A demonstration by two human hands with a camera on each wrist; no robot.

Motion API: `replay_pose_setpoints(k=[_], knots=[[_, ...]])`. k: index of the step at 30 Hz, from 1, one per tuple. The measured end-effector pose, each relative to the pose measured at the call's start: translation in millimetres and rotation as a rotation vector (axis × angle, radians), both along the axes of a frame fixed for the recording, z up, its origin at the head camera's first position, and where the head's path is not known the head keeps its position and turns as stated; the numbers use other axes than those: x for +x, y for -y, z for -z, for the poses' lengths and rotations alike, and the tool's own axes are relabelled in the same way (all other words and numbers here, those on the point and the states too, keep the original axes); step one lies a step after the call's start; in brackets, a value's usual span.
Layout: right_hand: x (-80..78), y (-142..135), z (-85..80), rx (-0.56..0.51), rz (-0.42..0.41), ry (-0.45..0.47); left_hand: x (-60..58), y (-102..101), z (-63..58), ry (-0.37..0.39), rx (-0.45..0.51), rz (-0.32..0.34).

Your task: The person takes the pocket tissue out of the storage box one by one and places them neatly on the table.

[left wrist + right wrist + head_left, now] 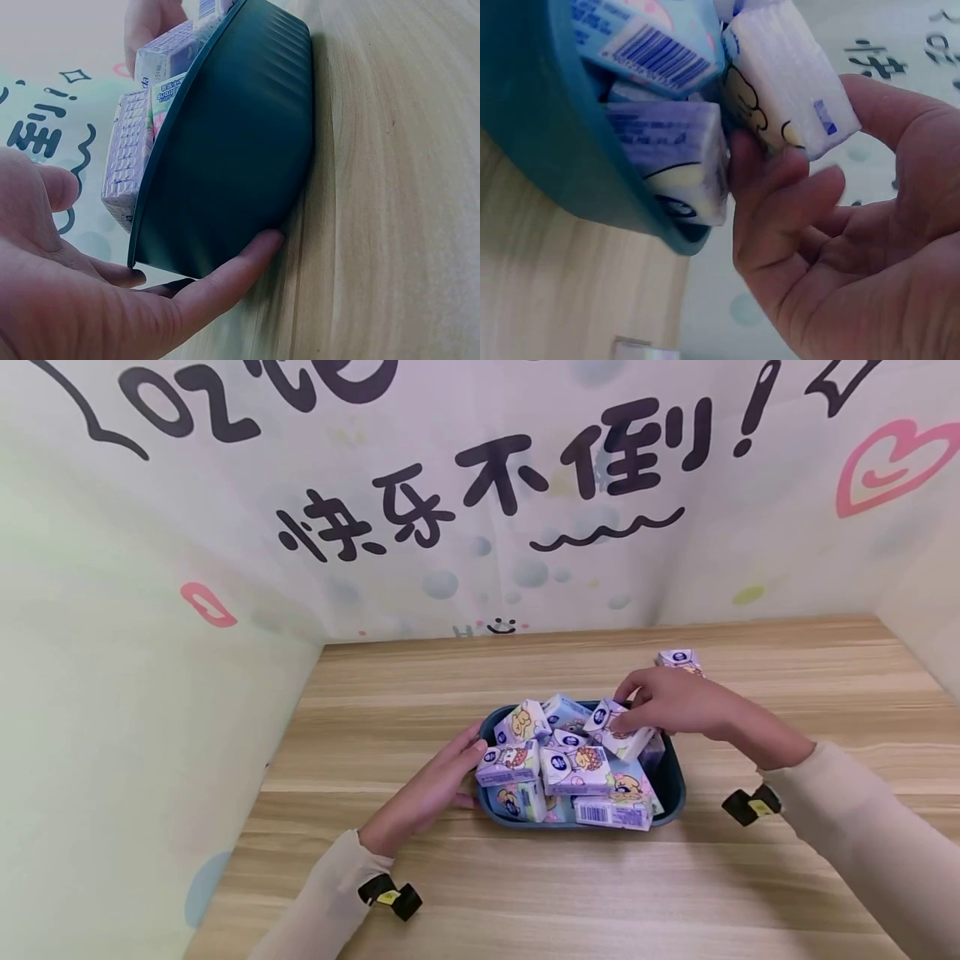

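Observation:
A dark teal plastic basket [678,797] on the table is heaped with small tissue packs in purple and blue cartoon wrappers. My right hand [678,700] reaches over its far right side and pinches a white-and-purple tissue pack [617,737] between thumb and fingers. In the right wrist view that pack [799,79] leans tilted against other packs, near a blue pack [656,49] with a barcode. At the basket's left end, my left hand [442,777] rests with its fingers extended. The left wrist view has these fingers [232,281] along the basket's outer wall [225,150].
One more tissue pack [678,658] lies on the wooden table [525,893] behind the basket, partly hidden by my right hand. A white printed cloth [480,585] with large black characters hangs along the table's back edge, and pale walls [112,735] stand at the sides.

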State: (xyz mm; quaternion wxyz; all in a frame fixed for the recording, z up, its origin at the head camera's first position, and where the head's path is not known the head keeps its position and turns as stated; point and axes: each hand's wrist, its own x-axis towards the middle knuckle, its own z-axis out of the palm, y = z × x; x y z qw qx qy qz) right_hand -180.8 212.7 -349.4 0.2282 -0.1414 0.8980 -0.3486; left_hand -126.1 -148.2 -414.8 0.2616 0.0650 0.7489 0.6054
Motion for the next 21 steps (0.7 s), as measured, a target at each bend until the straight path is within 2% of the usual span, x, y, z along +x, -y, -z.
replay_pose_setpoints(k=[8,15,21], knots=[[-10.4,-30,13.2,-0.306,0.113,0.227,-0.2,2,1.1,-0.004,-0.004,0.008],[-17.6,-55,14.5,-0.375,0.190,0.285,0.3,2,0.8,-0.004,0.002,0.001],[-29.1,-85,26.8,-0.393,0.258,0.299,0.7,3,1.1,-0.002,0.000,-0.001]])
